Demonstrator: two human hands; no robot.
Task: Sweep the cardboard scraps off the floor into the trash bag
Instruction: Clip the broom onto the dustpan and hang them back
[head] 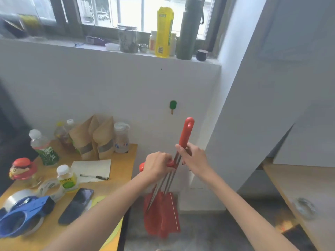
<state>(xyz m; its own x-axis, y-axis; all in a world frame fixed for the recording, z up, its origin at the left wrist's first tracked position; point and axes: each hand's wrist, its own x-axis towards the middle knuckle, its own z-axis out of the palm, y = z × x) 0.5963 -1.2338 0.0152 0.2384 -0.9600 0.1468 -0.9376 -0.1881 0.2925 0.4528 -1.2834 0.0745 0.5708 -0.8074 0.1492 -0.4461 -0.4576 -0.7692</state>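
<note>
Red plastic grips, thin metal poles: light, stiff broom [186, 132] and dustpan [161, 217] beside desk [125, 163]. Left hand [156, 164] wrapped round dustpan handle, right hand [194, 156] clasping broom grip.

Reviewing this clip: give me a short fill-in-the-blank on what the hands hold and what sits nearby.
1. The left hand and the right hand grip two tool handles whose colour is ____.
2. The black pen lies on a sheet of ____.
3. The yellow bottle stands on the ____ beside the dark green flask.
4. The smartphone lies screen-up on the ____ table.

Missing words: red; paper; windowsill; wooden
</note>
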